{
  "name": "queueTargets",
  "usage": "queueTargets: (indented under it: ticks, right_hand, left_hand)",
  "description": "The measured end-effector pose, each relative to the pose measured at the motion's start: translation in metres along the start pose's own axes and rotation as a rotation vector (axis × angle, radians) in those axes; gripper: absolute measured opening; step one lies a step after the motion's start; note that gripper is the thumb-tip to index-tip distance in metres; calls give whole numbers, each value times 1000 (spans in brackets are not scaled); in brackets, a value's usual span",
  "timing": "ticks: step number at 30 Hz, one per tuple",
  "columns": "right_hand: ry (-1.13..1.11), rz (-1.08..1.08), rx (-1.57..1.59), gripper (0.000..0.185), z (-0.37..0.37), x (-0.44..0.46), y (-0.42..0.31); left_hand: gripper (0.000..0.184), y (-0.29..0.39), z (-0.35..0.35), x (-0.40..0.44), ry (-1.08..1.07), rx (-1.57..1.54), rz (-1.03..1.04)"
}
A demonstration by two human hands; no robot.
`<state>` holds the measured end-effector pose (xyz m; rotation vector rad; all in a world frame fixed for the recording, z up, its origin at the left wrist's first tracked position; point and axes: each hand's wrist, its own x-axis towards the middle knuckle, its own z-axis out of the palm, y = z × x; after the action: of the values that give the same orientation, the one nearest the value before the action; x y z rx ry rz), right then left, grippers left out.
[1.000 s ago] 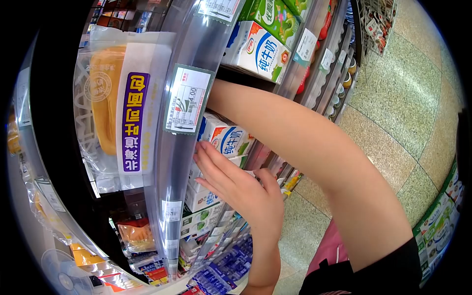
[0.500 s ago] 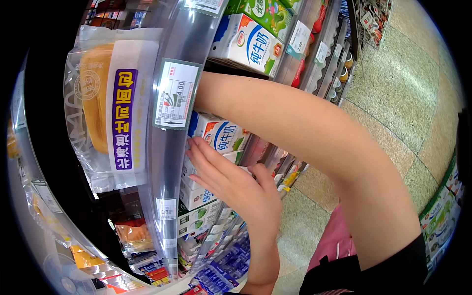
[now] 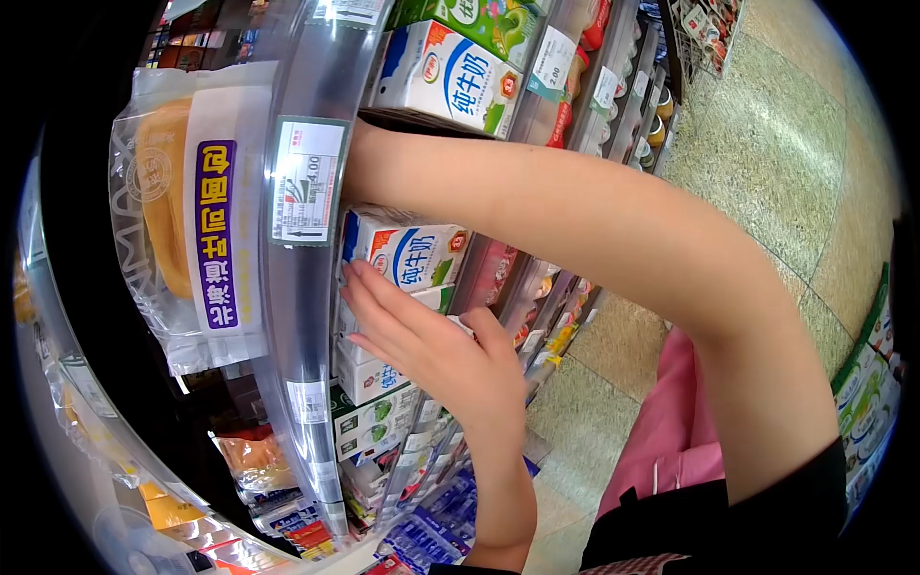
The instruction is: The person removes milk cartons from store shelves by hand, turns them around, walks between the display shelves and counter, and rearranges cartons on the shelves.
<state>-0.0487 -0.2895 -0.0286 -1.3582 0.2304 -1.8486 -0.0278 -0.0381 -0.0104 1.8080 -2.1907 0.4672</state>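
My left hand (image 3: 422,350) lies against the stacked white milk cartons, its fingers stretched out over the lower front of one blue-and-white carton (image 3: 414,254). Its thumb is apart from the fingers, and it grips nothing that I can see. My right forearm (image 3: 537,192) reaches across above it into the gap between that carton and another white milk carton (image 3: 455,81). My right hand is hidden inside the shelf, behind the clear shelf edge (image 3: 316,86) with its price tag (image 3: 309,182).
A packaged bread loaf (image 3: 172,211) stands on the shelf at the left. Green cartons (image 3: 489,24) are at the top, and more shelf rows with price tags (image 3: 553,62) run beside them. Blue packs (image 3: 431,527) lie at the bottom. Tiled floor (image 3: 767,172) shows at the right.
The bread, shelf edge and cartons have shifted left in view. My right forearm has stayed in the gap, and my left hand has remained on the cartons with its fingers stretched.
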Motion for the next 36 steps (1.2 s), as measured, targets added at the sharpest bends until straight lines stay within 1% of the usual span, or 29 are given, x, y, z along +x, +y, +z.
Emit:
queueTargets:
  ticks: [13,16,18,20,22,24,27,30,33,36]
  right_hand:
    - [60,-111,265,31,-1,21,5]
    - [74,-167,255,31,4,18,-5]
    - [-75,-95,-185,26,7,3,-24]
    - [-449,2,-1277,24,-14,-31,-86]
    - [-219,-24,-1058,16,-23,-69,-102]
    - [80,-47,-909,29,-21,-101,-106]
    - [303,155,-872,13,-21,-131,-119]
    - [247,268,-914,15,-25,-137,-114]
    - [96,330,-963,32,-25,-131,-105]
    - [49,376,-1023,32,-19,-124,-98]
  left_hand:
    - [89,-2,2,-1,19,7,4]
    - [90,-1,2,0,16,-4,-1]
    - [90,-1,2,-1,14,-6,0]
    - [91,-1,3,-1,18,-7,4]
    - [90,-1,4,0,22,-6,1]
    - [90,-1,5,0,24,-5,1]
    - [89,-1,7,-2,33,-6,4]
    - [90,0,8,-2,49,-16,6]
    - [90,2,8,-1,54,-18,7]
    - [91,3,8,-1,59,-19,5]
